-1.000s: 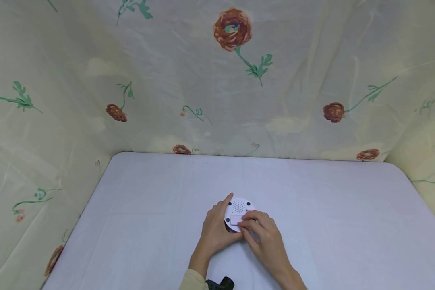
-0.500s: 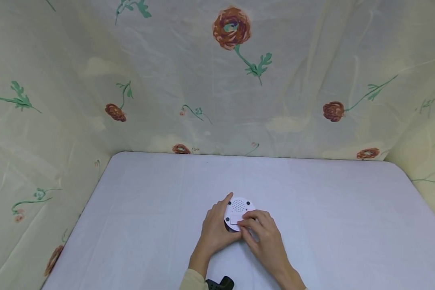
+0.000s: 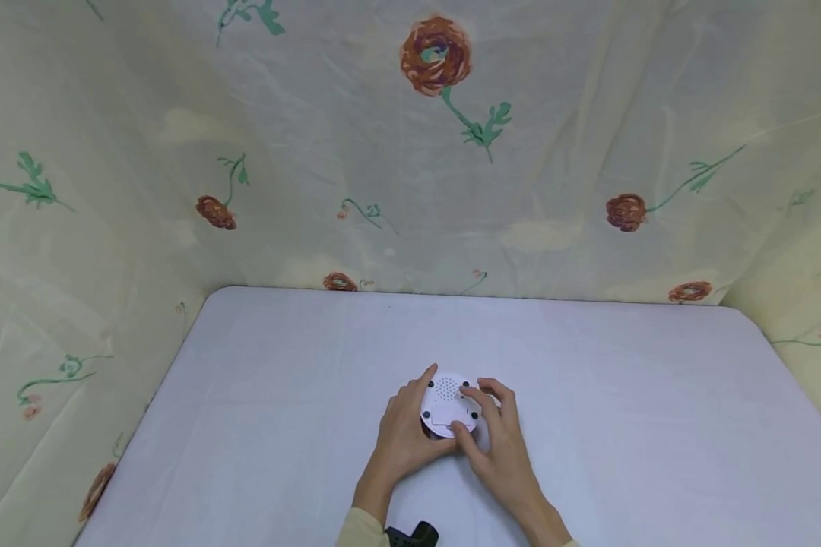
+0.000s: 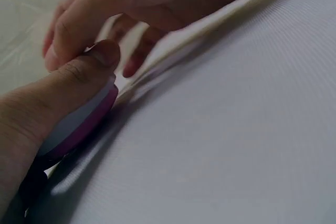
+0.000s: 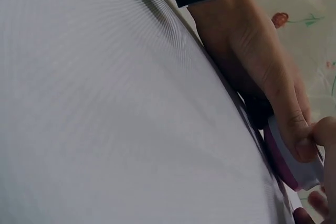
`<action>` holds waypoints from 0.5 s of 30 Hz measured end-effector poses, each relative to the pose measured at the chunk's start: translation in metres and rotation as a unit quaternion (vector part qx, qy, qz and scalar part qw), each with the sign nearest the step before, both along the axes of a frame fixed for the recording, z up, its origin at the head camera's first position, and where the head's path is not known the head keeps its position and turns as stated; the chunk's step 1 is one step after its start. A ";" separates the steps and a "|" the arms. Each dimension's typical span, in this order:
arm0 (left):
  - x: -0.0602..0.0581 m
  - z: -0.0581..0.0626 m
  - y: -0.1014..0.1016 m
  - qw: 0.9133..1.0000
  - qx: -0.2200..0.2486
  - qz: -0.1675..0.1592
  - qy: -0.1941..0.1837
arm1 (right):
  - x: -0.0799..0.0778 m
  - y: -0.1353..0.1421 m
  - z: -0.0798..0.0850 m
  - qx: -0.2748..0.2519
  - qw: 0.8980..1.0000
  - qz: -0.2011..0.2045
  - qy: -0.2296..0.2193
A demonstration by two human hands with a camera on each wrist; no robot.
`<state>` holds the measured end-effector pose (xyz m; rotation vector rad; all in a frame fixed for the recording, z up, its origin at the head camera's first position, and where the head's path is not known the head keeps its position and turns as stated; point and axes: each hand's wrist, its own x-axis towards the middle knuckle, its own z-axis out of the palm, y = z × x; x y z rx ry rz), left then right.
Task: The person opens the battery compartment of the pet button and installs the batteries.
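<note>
A small round white device (image 3: 438, 403) lies underside up on the table, showing a ring of speaker holes, several dark feet and a rectangular battery cover (image 3: 443, 418). My left hand (image 3: 405, 434) grips it round the left side and front, thumb along the near edge. My right hand (image 3: 505, 448) has its thumb at the cover's near edge, while its bent fingers are spread over the right side, apart from the thumb. A purple band (image 4: 86, 124) runs round the device's lower side in the left wrist view. The device's face is hidden underneath.
A white cloth covers the table (image 3: 301, 365). Flower-printed curtains (image 3: 301, 152) hang behind it and on both sides. A black strap or mount (image 3: 413, 534) sits by the left wrist.
My right fingers, earlier together with the thumb at the battery cover, have lifted and spread up and right, uncovering more of it. The left hand keeps its hold on the device.
</note>
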<state>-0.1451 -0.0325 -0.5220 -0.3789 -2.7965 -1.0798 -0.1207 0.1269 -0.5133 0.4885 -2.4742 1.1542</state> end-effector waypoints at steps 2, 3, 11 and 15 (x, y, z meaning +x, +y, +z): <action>0.000 -0.001 -0.001 1.000 0.000 -0.006 -0.002 | -0.001 0.000 -0.001 -0.018 0.999 0.005 -0.039; 0.000 -0.001 -0.002 1.000 0.000 -0.011 -0.004 | -0.001 0.000 -0.002 -0.025 0.998 0.008 -0.057; -0.001 -0.001 -0.003 0.999 0.004 -0.030 -0.017 | -0.002 0.002 -0.002 -0.059 0.989 0.017 -0.137; -0.002 -0.002 -0.003 1.000 0.009 -0.023 -0.010 | -0.004 0.004 -0.001 -0.055 0.986 0.015 -0.156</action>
